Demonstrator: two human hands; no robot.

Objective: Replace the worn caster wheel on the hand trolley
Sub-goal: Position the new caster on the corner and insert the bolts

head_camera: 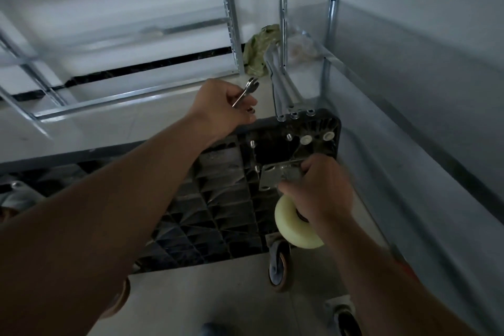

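The hand trolley (pixel 218 199) lies upside down on the floor, its black ribbed underside facing me. My right hand (pixel 319 188) grips a caster with a pale yellow wheel (pixel 294 229), its metal mounting plate (pixel 275 176) held against the trolley's far right corner among the protruding bolts (pixel 252 142). My left hand (pixel 223 106) holds a small silver wrench (pixel 245 91) above the trolley's far edge. A dark caster with an orange rim (pixel 279 267) stands at the trolley's near right corner.
Metal shelving posts (pixel 229 13) and rails rise behind and to the right. The trolley's folded chrome handle (pixel 278 82) lies beyond the deck. A green crumpled bag (pixel 259 52) sits by the wall. Another loose caster (pixel 343 316) lies on the floor bottom right.
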